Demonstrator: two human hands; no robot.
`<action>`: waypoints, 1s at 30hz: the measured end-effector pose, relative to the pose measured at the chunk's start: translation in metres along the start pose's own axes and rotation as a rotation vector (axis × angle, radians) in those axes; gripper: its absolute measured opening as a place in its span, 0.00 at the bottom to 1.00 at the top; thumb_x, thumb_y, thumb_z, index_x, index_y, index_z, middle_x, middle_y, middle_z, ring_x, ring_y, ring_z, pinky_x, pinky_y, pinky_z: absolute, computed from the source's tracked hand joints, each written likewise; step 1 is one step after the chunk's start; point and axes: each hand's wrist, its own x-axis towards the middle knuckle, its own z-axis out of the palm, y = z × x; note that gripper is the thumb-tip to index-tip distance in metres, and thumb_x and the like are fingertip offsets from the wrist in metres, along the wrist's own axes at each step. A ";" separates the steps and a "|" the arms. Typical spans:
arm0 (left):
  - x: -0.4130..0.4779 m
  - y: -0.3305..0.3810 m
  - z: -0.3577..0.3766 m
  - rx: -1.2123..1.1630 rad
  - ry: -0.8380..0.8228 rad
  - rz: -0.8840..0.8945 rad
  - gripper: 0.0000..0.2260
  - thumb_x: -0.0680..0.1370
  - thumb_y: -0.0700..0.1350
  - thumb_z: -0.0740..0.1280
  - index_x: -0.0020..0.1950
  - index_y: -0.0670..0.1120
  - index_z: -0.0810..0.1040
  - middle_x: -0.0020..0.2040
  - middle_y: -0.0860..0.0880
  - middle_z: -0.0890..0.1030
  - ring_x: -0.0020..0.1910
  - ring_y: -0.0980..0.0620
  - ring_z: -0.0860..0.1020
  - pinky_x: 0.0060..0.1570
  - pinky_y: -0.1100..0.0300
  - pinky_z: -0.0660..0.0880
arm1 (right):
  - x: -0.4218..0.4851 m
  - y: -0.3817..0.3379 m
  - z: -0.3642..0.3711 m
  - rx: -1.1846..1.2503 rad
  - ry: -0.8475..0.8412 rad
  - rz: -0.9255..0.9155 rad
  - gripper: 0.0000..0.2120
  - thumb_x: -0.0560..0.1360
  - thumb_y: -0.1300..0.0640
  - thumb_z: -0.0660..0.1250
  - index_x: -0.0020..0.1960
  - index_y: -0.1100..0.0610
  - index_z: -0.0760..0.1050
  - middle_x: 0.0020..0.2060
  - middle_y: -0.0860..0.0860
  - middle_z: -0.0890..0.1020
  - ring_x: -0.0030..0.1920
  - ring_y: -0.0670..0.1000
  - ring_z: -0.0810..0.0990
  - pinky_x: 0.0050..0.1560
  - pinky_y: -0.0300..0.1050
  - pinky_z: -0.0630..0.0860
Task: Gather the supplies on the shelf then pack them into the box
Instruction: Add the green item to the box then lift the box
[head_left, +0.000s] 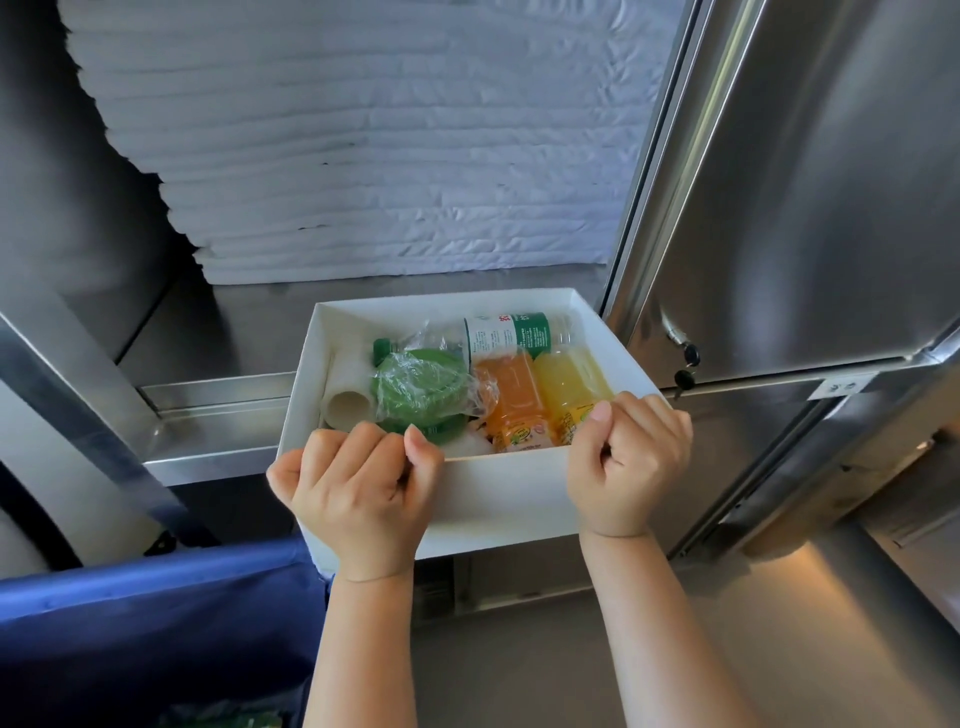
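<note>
A person's left hand and right hand each curl over the near rim of a white box, gripping it at the front edge of a steel shelf. Inside lie an orange juice bottle, a yellow juice bottle, a green-labelled bottle, a plastic-wrapped green item and a pale roll. Stacked white sheets fill the shelf behind the box.

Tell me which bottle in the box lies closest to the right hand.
The yellow juice bottle, just beyond the right hand; the orange juice bottle lies left of it, the green-labelled bottle across the back of the box.
</note>
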 end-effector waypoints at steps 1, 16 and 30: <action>0.004 0.001 -0.001 -0.010 0.000 0.001 0.20 0.76 0.43 0.60 0.24 0.48 0.63 0.23 0.51 0.67 0.30 0.51 0.61 0.42 0.58 0.54 | 0.003 -0.001 0.000 0.011 0.001 0.003 0.23 0.75 0.61 0.56 0.22 0.59 0.60 0.20 0.51 0.63 0.27 0.50 0.58 0.34 0.43 0.52; 0.043 0.062 -0.055 -0.063 0.030 0.058 0.23 0.78 0.42 0.60 0.22 0.46 0.62 0.22 0.50 0.66 0.29 0.51 0.60 0.38 0.56 0.56 | 0.050 -0.001 -0.062 0.213 0.051 -0.013 0.23 0.76 0.63 0.55 0.23 0.58 0.58 0.22 0.49 0.60 0.29 0.48 0.54 0.34 0.42 0.52; 0.054 0.213 -0.121 -0.073 0.134 0.114 0.24 0.79 0.43 0.59 0.22 0.46 0.61 0.21 0.48 0.66 0.25 0.46 0.64 0.39 0.55 0.56 | 0.119 0.057 -0.207 0.250 0.113 -0.068 0.24 0.77 0.63 0.56 0.22 0.60 0.59 0.21 0.52 0.63 0.25 0.54 0.58 0.28 0.48 0.56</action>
